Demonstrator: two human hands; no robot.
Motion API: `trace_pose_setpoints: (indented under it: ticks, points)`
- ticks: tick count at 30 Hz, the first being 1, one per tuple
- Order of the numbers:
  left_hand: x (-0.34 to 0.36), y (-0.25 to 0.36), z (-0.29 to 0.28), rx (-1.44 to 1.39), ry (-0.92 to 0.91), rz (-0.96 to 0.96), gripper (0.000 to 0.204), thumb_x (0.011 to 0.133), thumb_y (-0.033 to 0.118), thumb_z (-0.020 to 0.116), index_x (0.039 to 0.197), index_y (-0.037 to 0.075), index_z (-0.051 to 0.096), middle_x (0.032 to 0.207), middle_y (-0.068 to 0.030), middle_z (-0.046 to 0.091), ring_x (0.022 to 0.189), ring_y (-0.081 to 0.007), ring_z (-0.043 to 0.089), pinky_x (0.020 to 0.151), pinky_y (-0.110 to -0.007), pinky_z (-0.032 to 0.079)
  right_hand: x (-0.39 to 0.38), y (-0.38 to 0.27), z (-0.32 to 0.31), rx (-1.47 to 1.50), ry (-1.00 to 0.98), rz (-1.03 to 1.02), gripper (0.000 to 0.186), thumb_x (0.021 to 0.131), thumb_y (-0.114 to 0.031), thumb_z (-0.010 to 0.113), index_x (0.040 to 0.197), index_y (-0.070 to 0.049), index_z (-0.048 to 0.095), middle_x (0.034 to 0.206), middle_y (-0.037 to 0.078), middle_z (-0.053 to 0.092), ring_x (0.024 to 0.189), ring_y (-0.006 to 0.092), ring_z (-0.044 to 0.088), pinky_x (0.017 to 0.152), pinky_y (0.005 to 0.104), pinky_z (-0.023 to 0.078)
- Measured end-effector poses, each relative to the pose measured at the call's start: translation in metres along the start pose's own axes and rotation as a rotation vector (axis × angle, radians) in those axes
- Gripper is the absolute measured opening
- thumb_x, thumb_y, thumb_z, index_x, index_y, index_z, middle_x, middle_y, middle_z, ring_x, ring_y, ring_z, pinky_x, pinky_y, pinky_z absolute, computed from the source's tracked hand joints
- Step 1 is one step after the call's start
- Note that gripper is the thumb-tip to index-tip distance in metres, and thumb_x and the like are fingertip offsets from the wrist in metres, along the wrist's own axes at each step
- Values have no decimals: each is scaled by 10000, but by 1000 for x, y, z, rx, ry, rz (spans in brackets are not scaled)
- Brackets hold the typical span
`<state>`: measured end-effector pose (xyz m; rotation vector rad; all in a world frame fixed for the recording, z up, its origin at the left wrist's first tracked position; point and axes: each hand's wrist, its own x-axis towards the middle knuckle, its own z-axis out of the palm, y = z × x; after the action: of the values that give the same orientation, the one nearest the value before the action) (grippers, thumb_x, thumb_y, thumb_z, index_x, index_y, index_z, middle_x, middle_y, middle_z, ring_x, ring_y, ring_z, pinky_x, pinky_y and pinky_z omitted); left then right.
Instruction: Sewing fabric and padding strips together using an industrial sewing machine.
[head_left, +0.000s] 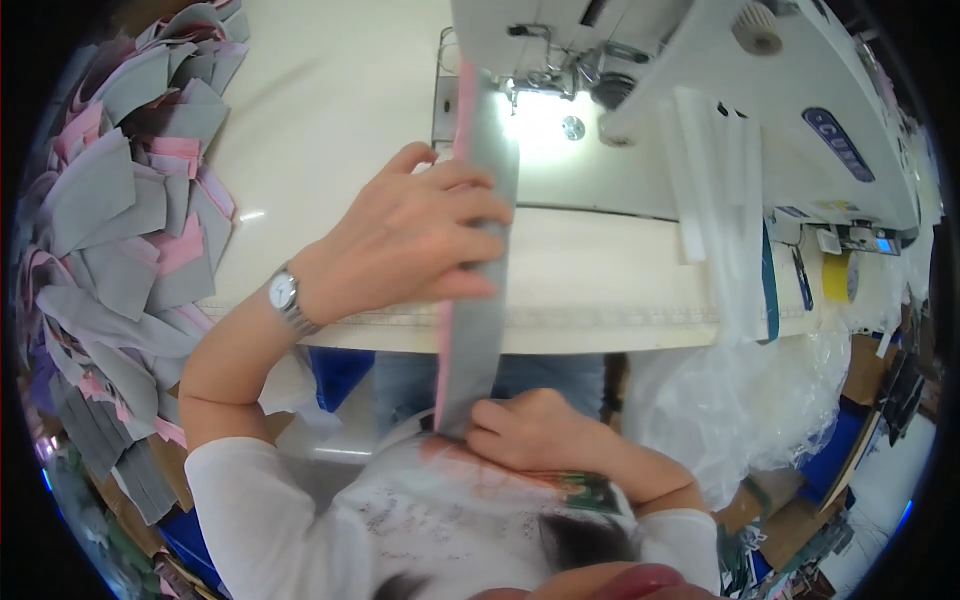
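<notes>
A long grey fabric strip (472, 345) with a pink left edge runs from near my body up to the sewing machine (600, 60). Its far end passes beside the lit needle area. My left hand (425, 235), with a silver watch on the wrist, lies palm down across the middle of the strip, fingers spread over it. Close to my shirt, my right hand (535, 430) is closed on the strip's near end, its fingertips pressed together at the right edge. The underside of the strip is hidden.
Grey and pink fabric pieces (130, 190) are heaped along the left. White strips (715, 190) hang over the table's front edge at right, near small snips (803, 278) and a yellow tape roll (840, 277). Clear plastic (740, 410) bulges below the table edge.
</notes>
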<state>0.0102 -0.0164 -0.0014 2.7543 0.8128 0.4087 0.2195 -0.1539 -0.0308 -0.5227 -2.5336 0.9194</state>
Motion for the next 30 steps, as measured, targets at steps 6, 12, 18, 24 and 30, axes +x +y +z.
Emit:
trace_pose_setpoints:
  ticks: [6,12,18,24,30]
  points:
    - [14,-24,0,-15,28,-9,302,633,355,784,794,145,639,1071,50,632,1080,-183,547,898,-413,418,15,9,-31,-37,-73,48,77,724,-156,608,746,-101,558,730,44,450,566,186,553,446,334,450]
    - [18,-41,8,34,54,27,254,712,317,750,874,158,635,1116,48,603,1132,-181,523,929,-427,403,30,16,-41,-48,-86,112,68,719,-153,604,750,-106,566,725,40,451,583,189,560,458,335,453]
    - [12,-30,14,241,69,-10,216,826,264,663,1012,169,607,1221,24,560,1220,-210,492,968,-484,373,31,17,-41,-91,3,93,88,685,-157,598,691,-99,532,719,45,446,578,181,562,457,325,460]
    - [-11,1,5,133,113,101,255,823,267,676,1045,152,621,1297,0,570,1241,-207,499,988,-523,342,24,19,-39,-140,61,93,103,662,-153,604,644,-91,524,749,51,463,600,173,576,476,312,471]
    - [-26,22,16,112,172,92,291,769,364,715,951,147,650,1209,-5,622,1120,-198,592,937,-460,401,21,14,-33,-220,84,101,74,699,-171,594,744,-119,566,767,41,468,630,178,570,496,330,460]
